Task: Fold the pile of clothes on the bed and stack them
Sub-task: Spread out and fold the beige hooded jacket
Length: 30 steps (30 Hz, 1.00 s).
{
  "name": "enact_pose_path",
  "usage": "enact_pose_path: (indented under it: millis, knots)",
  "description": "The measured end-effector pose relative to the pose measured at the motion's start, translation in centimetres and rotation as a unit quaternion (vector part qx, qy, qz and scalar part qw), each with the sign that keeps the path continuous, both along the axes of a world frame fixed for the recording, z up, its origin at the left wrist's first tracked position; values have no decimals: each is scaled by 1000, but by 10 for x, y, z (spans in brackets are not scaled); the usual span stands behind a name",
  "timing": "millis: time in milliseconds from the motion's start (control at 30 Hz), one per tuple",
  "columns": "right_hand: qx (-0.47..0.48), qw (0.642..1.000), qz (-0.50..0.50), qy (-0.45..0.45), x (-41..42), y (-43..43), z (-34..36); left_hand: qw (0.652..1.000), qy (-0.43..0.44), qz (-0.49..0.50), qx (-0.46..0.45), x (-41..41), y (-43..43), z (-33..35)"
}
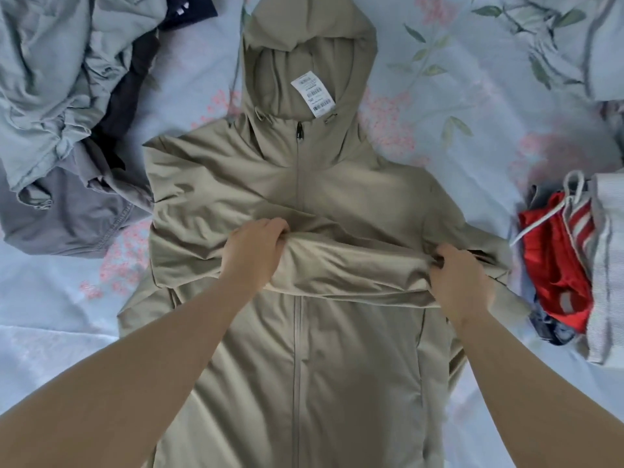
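Note:
A khaki hooded zip jacket [304,349] lies flat on the bed, front up, hood pointing away from me with a white label [312,93] showing inside it. One sleeve [351,268] is folded across the chest. My left hand [255,251] pinches the sleeve's left end near the zip line. My right hand [459,282] grips the same sleeve at the jacket's right side. An unfolded pile of clothes [64,106], pale green, grey and dark, lies at the upper left.
A stack of clothes with red shorts [557,261] and a grey striped garment [604,265] sits at the right edge. More pale fabric [587,38] lies at the upper right. The light blue floral bedsheet [456,106] shows around the jacket.

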State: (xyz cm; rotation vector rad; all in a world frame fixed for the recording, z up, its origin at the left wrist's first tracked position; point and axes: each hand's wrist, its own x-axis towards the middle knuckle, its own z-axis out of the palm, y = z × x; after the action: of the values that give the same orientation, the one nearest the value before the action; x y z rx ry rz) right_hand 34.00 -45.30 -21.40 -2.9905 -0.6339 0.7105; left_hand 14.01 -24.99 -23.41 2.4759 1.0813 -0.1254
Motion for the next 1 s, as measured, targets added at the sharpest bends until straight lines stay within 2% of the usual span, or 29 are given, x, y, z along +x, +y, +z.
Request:
enact_pose_path:
  millis: [100, 167, 233, 267, 333, 367, 400, 467, 500, 600, 667, 733, 833, 867, 900, 1000]
  knots:
    - [134, 987, -55, -66, 4, 3, 17, 993, -78, 65, -52, -1, 11, 27]
    - [259, 952, -85, -140, 6, 5, 33, 990, -125, 51, -34, -9, 13, 43]
    - [374, 910, -108, -146, -1, 3, 48, 991, -135, 15, -14, -21, 13, 52]
    - [393, 903, -115, -132, -7, -1, 52, 992, -124, -7, -14, -26, 10, 53]
    - [347, 923, -148, -70, -19, -13, 49, 995, -46, -67, -62, -35, 0, 49]
    - [306, 935, -179, -14, -23, -22, 42, 989, 14, -104, -107, -38, -6, 45]
    - [281, 932, -221, 58, -26, -31, 34, 976, 77, -136, -152, -39, -12, 40]
    - [299, 883, -316, 178, -27, -44, 21, 951, 168, -154, -207, -37, -24, 29]
    - [325, 855, -353, 199, -24, -48, 17, 951, 181, -137, -209, -33, -28, 23]
    - [421, 753, -466, 198, -6, -47, 6, 976, 154, -76, -138, -15, -39, 8]
    - [453, 683, -528, 222, 9, -41, -2, 979, 151, -85, -111, -2, -46, 4]
    - [438, 673, -537, 256, 23, -32, -5, 975, 173, -90, -108, 10, -52, -2]
    - [458, 626, -558, 294, 37, -25, -1, 972, 210, -41, -95, 23, -56, -8]
    - [484, 622, -559, 259, 41, -28, 4, 970, 223, -22, -94, 25, -56, -8]
    - [502, 632, -554, 206, 43, -31, 12, 967, 236, -8, -95, 27, -57, -7]
    - [512, 676, -526, 56, 39, -49, 33, 959, 260, 22, -109, 34, -62, -1]
